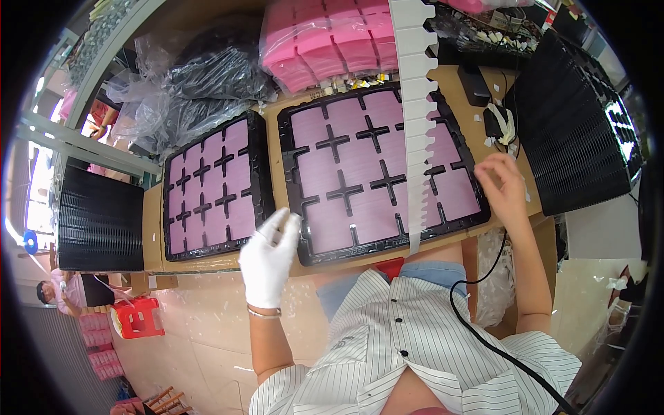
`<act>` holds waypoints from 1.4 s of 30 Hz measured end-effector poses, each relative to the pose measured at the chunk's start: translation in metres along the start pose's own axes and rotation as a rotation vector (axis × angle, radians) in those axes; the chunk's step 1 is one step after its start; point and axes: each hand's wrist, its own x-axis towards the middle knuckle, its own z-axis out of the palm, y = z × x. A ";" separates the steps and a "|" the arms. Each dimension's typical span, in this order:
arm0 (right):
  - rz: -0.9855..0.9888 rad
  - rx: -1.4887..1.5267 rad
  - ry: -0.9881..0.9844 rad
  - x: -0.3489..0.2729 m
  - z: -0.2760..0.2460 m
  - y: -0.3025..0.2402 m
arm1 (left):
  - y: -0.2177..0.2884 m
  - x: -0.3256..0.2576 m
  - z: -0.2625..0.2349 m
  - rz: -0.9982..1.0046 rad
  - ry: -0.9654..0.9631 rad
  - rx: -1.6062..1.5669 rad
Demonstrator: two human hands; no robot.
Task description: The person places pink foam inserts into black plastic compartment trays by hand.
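A black plastic tray (296,188), split into compartments by cross-shaped ribs, lies in front of me with flat pinkish-purple pieces (366,158) in it. My left hand (264,266), in a white glove, is by this tray's near left corner; its fingers are loosely bent, with a gap between them, and I see nothing held. Bare and half curled, my right hand (503,185) hovers at the tray's right edge, fingers apart, with nothing visible in it. A long white strip (417,124) with a notched edge crosses in front of the tray and hides part of it.
To the left lies a second filled black tray (259,166). Stacks of black trays stand at the far left (100,221) and right (570,124). Clear plastic bags (214,83) and wrapped pink blocks (332,41) sit behind. A black cable (477,332) runs past my right arm.
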 end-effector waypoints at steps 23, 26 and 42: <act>-0.324 -0.270 -0.361 0.145 0.072 0.059 | -0.021 0.179 0.075 0.928 -0.073 0.403; -0.373 -0.281 -0.363 0.127 0.063 0.052 | -0.015 0.165 0.062 1.000 -0.142 0.430; -0.500 -0.156 -0.443 0.051 0.012 0.027 | -0.016 0.107 0.028 1.058 -0.323 0.262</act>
